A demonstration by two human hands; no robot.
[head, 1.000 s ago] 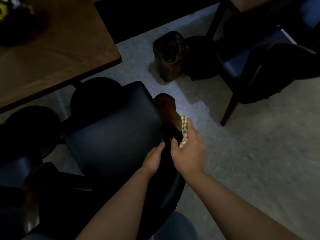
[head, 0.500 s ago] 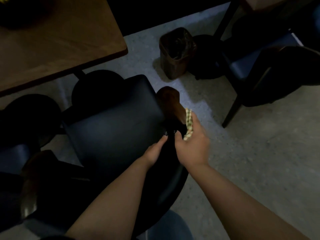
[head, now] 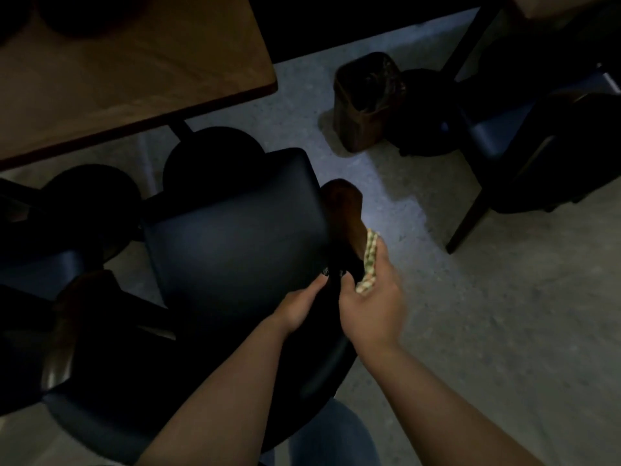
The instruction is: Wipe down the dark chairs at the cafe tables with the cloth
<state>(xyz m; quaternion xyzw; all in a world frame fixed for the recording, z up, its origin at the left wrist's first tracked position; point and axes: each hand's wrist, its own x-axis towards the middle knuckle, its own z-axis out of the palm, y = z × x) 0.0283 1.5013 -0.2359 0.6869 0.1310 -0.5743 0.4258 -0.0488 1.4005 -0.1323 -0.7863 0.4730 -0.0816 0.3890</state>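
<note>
A dark padded chair (head: 235,243) stands below me, pushed toward a wooden table. Its brown wooden armrest (head: 346,213) runs along the seat's right side. My right hand (head: 373,297) holds a folded checked cloth (head: 369,260) against the outer side of that armrest. Just left of it, my left hand (head: 302,307) grips the dark chair frame where the armrest meets the backrest; its fingertips are hidden in shadow.
The wooden table (head: 134,68) fills the upper left, with round pedestal bases under it. A small brown bin (head: 366,99) stands on the grey floor beyond the chair. Another dark chair (head: 551,149) is at the right, and a further one (head: 60,331) at the left.
The view has shifted slightly. My right hand with the cloth stays on the armrest's outer side, sliding a little along it. My left hand keeps its hold on the chair.
</note>
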